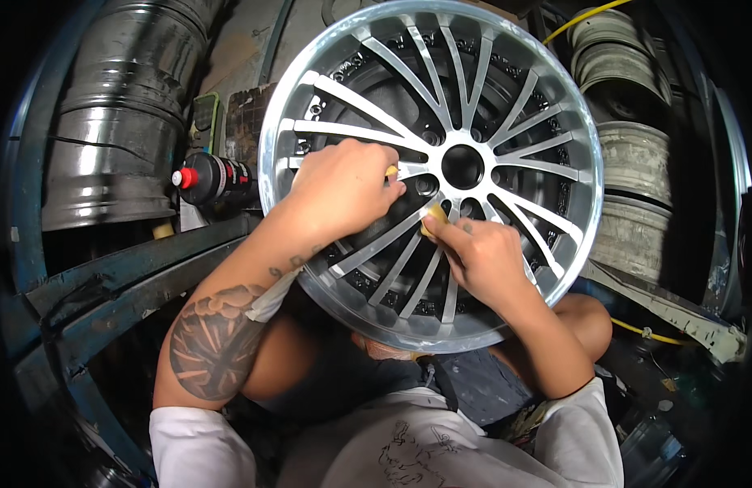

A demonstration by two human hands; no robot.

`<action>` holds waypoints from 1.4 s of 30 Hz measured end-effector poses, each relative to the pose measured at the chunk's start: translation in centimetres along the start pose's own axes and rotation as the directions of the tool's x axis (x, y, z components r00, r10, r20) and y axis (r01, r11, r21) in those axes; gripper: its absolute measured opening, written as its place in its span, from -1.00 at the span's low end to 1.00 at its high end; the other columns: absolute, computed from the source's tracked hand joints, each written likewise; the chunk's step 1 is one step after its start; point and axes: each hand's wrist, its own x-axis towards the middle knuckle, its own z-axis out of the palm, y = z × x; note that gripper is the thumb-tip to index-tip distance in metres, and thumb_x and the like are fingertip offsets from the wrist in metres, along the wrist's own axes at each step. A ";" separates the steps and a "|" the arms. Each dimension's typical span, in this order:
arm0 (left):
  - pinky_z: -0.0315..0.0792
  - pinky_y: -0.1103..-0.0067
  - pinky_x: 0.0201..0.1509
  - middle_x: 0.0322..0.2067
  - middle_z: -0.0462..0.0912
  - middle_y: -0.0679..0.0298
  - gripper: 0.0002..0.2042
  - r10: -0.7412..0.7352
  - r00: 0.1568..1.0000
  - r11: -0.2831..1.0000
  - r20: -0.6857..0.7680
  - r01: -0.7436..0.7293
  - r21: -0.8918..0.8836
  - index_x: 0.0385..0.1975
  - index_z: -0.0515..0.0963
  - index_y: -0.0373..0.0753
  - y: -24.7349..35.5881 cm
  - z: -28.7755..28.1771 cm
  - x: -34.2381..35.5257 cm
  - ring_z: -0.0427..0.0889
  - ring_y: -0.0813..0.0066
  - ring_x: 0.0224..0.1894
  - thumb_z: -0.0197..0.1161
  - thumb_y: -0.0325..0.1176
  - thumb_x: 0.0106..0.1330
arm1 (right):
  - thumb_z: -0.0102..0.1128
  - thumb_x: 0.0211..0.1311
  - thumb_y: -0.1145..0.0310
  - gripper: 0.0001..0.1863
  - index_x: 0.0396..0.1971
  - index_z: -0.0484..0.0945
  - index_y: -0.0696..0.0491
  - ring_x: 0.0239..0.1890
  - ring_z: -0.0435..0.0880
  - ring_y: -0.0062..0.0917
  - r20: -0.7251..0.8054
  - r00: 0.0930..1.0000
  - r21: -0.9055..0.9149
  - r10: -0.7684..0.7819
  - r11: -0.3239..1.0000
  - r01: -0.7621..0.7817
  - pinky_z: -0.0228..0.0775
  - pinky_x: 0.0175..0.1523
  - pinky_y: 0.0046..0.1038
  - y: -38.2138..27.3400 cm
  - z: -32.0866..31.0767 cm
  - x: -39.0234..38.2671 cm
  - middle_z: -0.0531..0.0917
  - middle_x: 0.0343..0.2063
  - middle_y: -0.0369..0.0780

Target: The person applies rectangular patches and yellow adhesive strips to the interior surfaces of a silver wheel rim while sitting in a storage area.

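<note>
Wheel rim propped on lap; left hand fisted on spokes around yellowish bit, right hand pinching yellow pad. Stacked rims behind, spray can beside.

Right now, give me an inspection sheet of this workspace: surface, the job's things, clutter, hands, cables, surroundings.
Surface: no table seen; the alloy wheel rests on the person's lap, face up.
Job's things: silver multi-spoke alloy wheel; a small yellow pad pressed against a spoke near the hub.
Clutter: a black bottle with a red cap lies left of the wheel.
Hands: left hand closed around a small yellowish item on the spokes; right hand pinches the yellow pad.
Cables: a yellow cable at top right, another at lower right.
Surroundings: stacked worn rims on the right, a metal drum on the left.
</note>
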 end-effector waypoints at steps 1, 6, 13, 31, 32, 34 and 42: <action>0.59 0.17 -0.12 -0.41 0.74 0.00 -0.75 0.000 1.000 1.000 0.013 0.000 0.006 -0.27 0.71 -0.15 0.2 0.0 -0.2 0.74 -0.07 -0.23 0.37 -0.10 0.32 | 0.41 0.18 0.41 -0.65 -0.01 0.74 -0.12 -0.61 0.58 -0.30 0.026 1.000 0.016 0.017 1.000 -0.017 0.37 -0.52 -0.25 -0.1 -0.3 -0.5 0.56 -0.61 -0.25; 0.58 0.16 -0.11 -0.39 0.75 0.01 -0.78 0.012 0.999 1.000 0.048 -0.012 -0.008 -0.27 0.70 -0.13 0.3 -0.7 -0.5 0.74 -0.08 -0.23 0.35 -0.12 0.34 | 0.37 0.04 0.53 -0.52 0.03 0.73 -0.12 -0.58 0.62 -0.29 0.047 0.999 -0.026 0.022 0.999 -0.020 0.40 -0.49 -0.25 -0.7 -0.4 -0.1 0.60 -0.55 -0.25; 0.59 0.15 -0.11 -0.37 0.76 0.04 -0.84 0.082 0.988 0.996 0.132 -0.086 0.021 -0.25 0.72 -0.08 -0.4 -0.3 -0.3 0.74 -0.07 -0.22 0.31 -0.19 0.35 | 0.32 0.00 0.48 -0.50 0.05 0.70 -0.08 -0.58 0.67 -0.30 0.088 0.996 -0.059 0.018 0.998 -0.013 0.47 -0.47 -0.29 -0.6 -0.5 0.3 0.64 -0.51 -0.27; 0.62 0.19 -0.24 -0.46 0.74 -0.01 -0.56 0.038 0.999 0.989 -0.020 -0.035 0.146 -0.31 0.74 -0.23 3.1 2.0 0.2 0.76 -0.06 -0.33 0.52 0.08 0.14 | 0.36 0.27 0.33 -0.79 -0.30 0.48 0.03 -0.56 0.67 -0.20 -0.015 0.974 0.180 0.228 0.958 -0.222 0.43 -0.48 -0.21 -0.6 -3.0 -0.7 0.63 -0.55 -0.17; 0.62 0.20 -0.24 -0.46 0.74 0.00 -0.59 0.044 0.999 0.986 -0.025 -0.039 0.163 -0.32 0.74 -0.23 3.1 2.0 0.2 0.77 -0.05 -0.33 0.54 0.04 0.12 | 0.36 0.26 0.34 -0.78 -0.29 0.47 0.05 -0.51 0.67 -0.17 0.005 0.975 0.187 0.223 0.958 -0.220 0.45 -0.43 -0.18 -0.7 -2.6 -0.7 0.62 -0.49 -0.14; 0.62 0.20 -0.25 -0.46 0.75 0.01 -0.61 0.042 0.999 0.983 -0.033 -0.036 0.182 -0.33 0.74 -0.22 2.8 1.7 0.3 0.77 -0.04 -0.33 0.56 0.00 0.11 | 0.36 0.25 0.34 -0.77 -0.28 0.47 0.08 -0.45 0.67 -0.14 0.020 0.985 0.148 0.171 0.974 -0.172 0.47 -0.37 -0.15 -1.3 -2.4 -0.3 0.59 -0.43 -0.12; 0.61 0.19 -0.20 -0.44 0.74 0.01 -0.70 0.009 0.987 0.993 -0.159 0.010 0.117 -0.30 0.71 -0.23 1.7 -0.1 1.0 0.76 -0.06 -0.30 0.46 -0.10 0.23 | 0.41 0.27 0.32 -0.76 -0.12 0.63 0.04 -0.43 0.59 -0.16 -0.017 0.995 0.110 0.095 0.990 -0.092 0.42 -0.32 -0.17 -1.1 -0.7 0.2 0.53 -0.43 -0.15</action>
